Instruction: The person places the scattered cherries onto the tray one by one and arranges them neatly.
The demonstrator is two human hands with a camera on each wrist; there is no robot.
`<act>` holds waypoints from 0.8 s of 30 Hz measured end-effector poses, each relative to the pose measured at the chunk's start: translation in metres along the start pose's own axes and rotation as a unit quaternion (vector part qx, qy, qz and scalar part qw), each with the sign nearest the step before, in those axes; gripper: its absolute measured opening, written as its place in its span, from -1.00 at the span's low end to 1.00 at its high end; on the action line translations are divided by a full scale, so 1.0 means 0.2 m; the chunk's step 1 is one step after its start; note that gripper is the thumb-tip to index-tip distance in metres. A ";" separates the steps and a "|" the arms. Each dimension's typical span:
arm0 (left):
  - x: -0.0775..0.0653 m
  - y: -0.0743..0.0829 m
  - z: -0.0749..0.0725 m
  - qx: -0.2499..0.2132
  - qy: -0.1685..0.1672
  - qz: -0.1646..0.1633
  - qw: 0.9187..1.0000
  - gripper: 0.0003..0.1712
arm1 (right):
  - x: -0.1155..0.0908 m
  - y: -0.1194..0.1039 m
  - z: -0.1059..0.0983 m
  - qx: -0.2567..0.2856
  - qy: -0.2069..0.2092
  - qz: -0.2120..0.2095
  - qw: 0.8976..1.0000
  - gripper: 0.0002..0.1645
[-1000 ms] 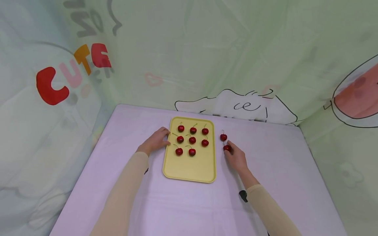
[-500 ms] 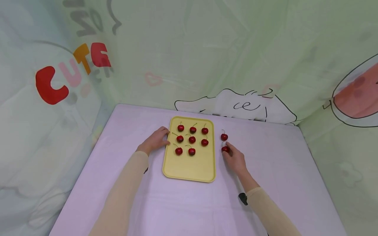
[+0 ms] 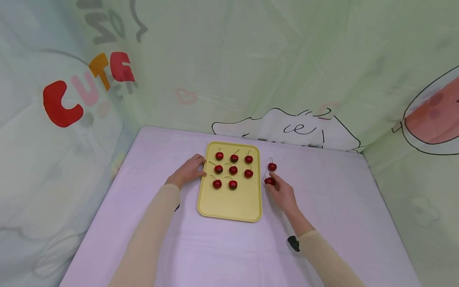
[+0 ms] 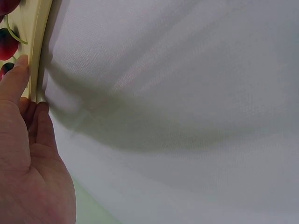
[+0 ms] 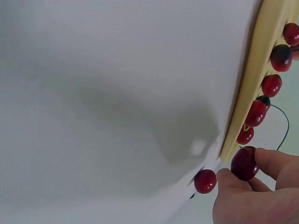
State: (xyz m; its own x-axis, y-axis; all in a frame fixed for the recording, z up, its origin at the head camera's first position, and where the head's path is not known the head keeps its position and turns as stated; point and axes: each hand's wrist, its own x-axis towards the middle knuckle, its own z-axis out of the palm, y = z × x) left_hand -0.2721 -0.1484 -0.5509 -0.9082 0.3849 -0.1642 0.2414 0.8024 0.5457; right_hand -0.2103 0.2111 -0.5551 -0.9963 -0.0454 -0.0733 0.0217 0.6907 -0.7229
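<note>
A yellow tray (image 3: 229,206) lies on the table, bearing several red cherries with stems in rows; its near part is bare. My left hand (image 3: 188,170) grips the tray's left side; in the left wrist view the thumb lies over the rim (image 4: 40,37) and the other fingers are at its outer side. Just right of the tray, my right hand (image 3: 285,194) pinches a cherry (image 3: 269,181) between thumb and fingers. The right wrist view shows this dark red cherry (image 5: 244,163) held apart from the tray. One loose cherry (image 3: 272,166) sits on the table beyond my right hand.
A pale lilac cloth covers the table (image 3: 215,251). Printed fabric curtains (image 3: 251,71) stand behind it and along both sides, close to the table's far edge.
My right hand has picked up the nearer loose cherry and moved a little left with it, towards the tray. The left hand and tray have stayed in place.
</note>
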 end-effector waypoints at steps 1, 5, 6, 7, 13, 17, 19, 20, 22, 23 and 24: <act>0.00 0.00 0.00 -0.001 0.000 0.000 1.000 -0.39 | 0.00 -0.01 0.00 0.002 -0.001 0.000 1.000 -0.36; -0.01 0.00 0.00 -0.002 0.000 0.004 1.000 -0.39 | -0.02 -0.05 0.01 0.015 -0.010 0.000 1.000 -0.35; -0.01 0.00 0.00 -0.003 -0.001 0.003 1.000 -0.39 | -0.02 -0.06 0.01 0.018 -0.013 -0.001 1.000 -0.35; -0.01 0.00 -0.01 -0.004 -0.001 0.003 1.000 -0.39 | -0.02 -0.07 0.01 0.021 -0.016 -0.001 1.000 -0.35; -0.01 0.01 -0.01 -0.006 0.000 0.002 1.000 -0.38 | -0.04 -0.12 0.03 0.028 -0.030 -0.011 0.999 -0.36; -0.01 0.01 -0.01 -0.006 0.002 0.003 1.000 -0.38 | -0.03 -0.14 0.05 0.032 -0.034 -0.017 0.999 -0.38; -0.01 0.01 -0.01 -0.009 0.001 0.000 1.000 -0.38 | -0.03 -0.14 0.06 0.035 -0.037 -0.019 0.999 -0.39; -0.01 0.01 -0.01 -0.009 0.001 -0.002 1.000 -0.38 | -0.03 -0.14 0.07 0.034 -0.039 -0.022 0.998 -0.39; -0.01 0.02 -0.01 -0.011 0.000 -0.005 1.000 -0.38 | -0.03 -0.15 0.09 0.033 -0.044 -0.023 0.998 -0.39; -0.01 0.02 -0.01 -0.012 -0.001 -0.006 1.000 -0.38 | -0.02 -0.15 0.09 0.035 -0.046 -0.023 0.998 -0.39; -0.01 0.02 -0.01 -0.013 -0.001 -0.008 1.000 -0.38 | -0.02 -0.15 0.10 0.033 -0.048 -0.023 0.998 -0.39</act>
State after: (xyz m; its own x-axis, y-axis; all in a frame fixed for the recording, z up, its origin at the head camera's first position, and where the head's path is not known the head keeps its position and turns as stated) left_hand -0.2703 -0.1469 -0.5468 -0.9107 0.3741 -0.1751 0.2186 0.7961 0.5643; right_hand -0.2048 0.1767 -0.5471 -0.9837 -0.1478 -0.1025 -0.0154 0.6369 -0.7708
